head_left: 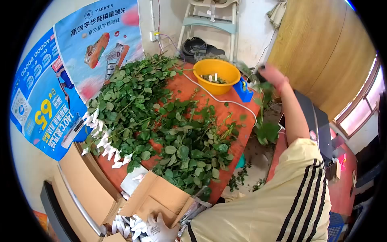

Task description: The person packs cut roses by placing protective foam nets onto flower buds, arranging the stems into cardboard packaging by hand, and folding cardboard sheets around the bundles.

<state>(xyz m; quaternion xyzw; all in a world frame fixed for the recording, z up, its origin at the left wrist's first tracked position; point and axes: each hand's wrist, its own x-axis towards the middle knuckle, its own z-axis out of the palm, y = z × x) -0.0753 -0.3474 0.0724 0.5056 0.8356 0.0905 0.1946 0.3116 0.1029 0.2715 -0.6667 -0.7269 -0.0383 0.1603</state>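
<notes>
My left hand (160,229), in a white glove, is low in the view at an open cardboard box (161,195), beside a pile of white pieces (131,226); whether it grips anything is unclear. My right hand (271,76) is stretched out past the table's right edge, blurred, with its fingers wrapped round a dark thing. Green leafy stems (266,117) hang just below it. Many leafy stems (137,88) cover the red table (181,84), and white-wrapped heads (107,145) line their left side.
A yellow bowl (217,74) and a blue tape dispenser (243,90) stand at the table's back right, near a white cable (213,97). Cardboard (86,177) lies at the left. A white high chair (209,26) is behind. Cut leaves (238,177) litter the floor.
</notes>
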